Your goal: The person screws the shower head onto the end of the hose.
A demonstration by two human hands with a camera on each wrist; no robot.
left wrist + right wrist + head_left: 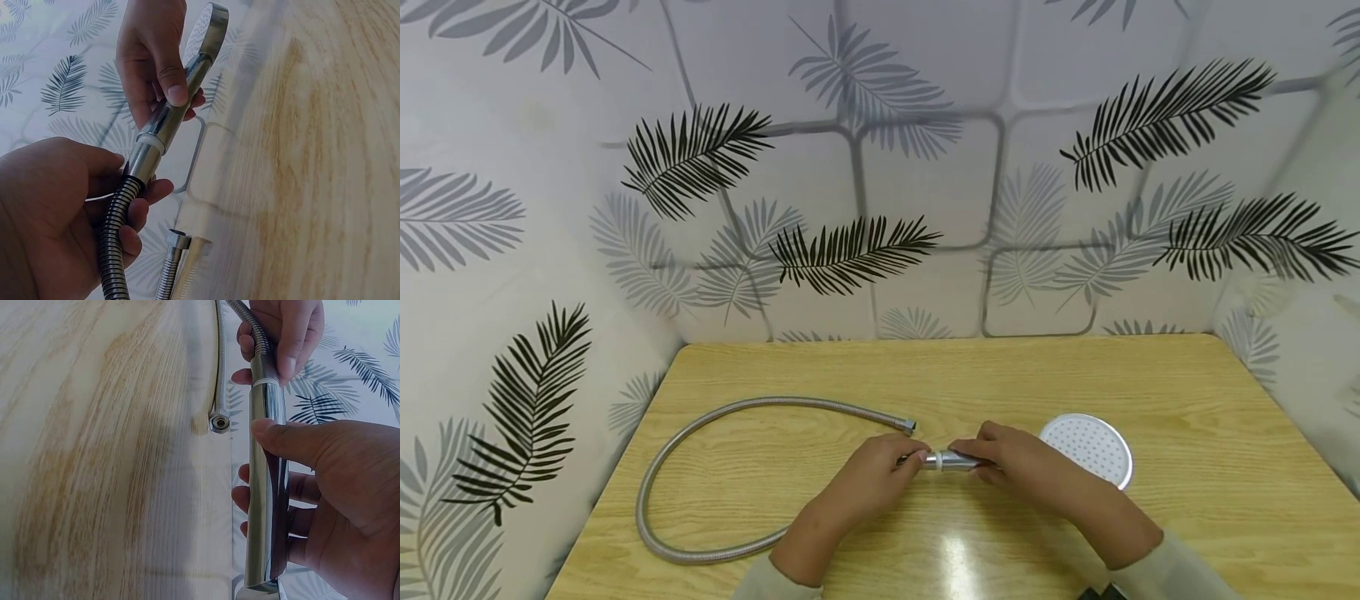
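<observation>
A chrome shower head lies across the right hand [1011, 454], its round white nozzle face [1086, 450] showing beyond the wrist in the head view. The right thumb and fingers grip its handle [267, 487]. At the handle's end, the left hand [880, 467] pinches the metal connector [145, 159] of a ribbed shower hose [112, 244]. Connector and handle stand in one line, with a pale ring showing at their joint. From the left palm the hose runs in a wide loop over the table, and its free hex-nut end [908, 426] lies just beyond the left hand.
The wooden table [1000, 375] has walls with a leaf pattern [925, 167] behind it and at both sides. A small dark object [1101, 593] shows at the bottom edge, beside the right sleeve [1172, 571].
</observation>
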